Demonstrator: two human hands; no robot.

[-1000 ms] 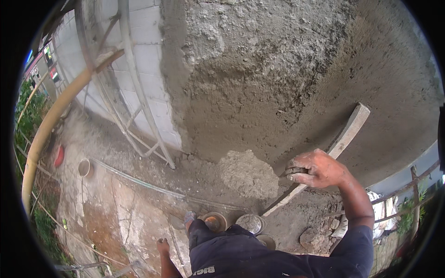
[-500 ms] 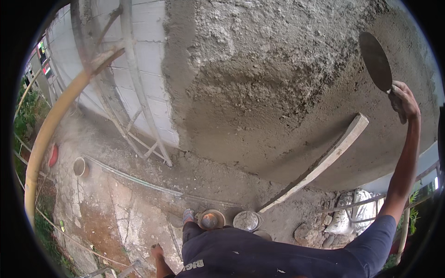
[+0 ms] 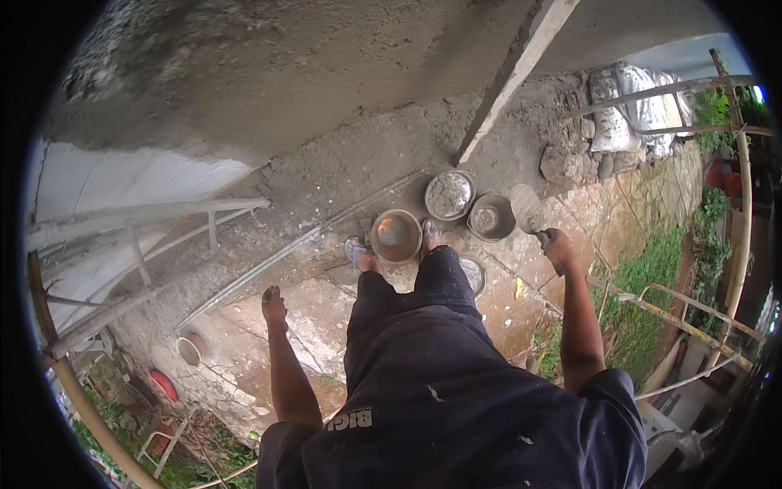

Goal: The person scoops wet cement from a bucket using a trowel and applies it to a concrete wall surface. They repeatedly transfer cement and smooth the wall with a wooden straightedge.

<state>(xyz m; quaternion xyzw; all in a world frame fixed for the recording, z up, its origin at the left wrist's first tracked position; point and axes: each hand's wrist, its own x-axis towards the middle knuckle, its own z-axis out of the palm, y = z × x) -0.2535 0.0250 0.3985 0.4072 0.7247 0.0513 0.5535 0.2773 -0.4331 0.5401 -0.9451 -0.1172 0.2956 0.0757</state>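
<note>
My right hand (image 3: 557,251) is closed round the handle of a trowel (image 3: 525,205), whose grey, mortar-smeared blade points away from me at waist height. Just left of the blade is a bucket (image 3: 491,217) with a little grey material inside. Beside that bucket stands another bucket (image 3: 450,196) full of wet grey mortar. A third, brownish bucket (image 3: 392,237) sits between my feet. Out to the left hangs my left hand (image 3: 274,306), its fingers curled, with nothing seen in it and nothing touching it.
A wooden plank (image 3: 517,77) leans against the freshly plastered wall (image 3: 350,69). White sacks (image 3: 612,114) lie by rubble at the far right. Long thin pipes (image 3: 252,273) run along the ground. A small pail (image 3: 191,349) stands left, near scaffold bars (image 3: 147,216).
My view has swung down from the wall to the ground. My right hand has come down from high on the wall, still with the trowel. My left hand has moved forward.
</note>
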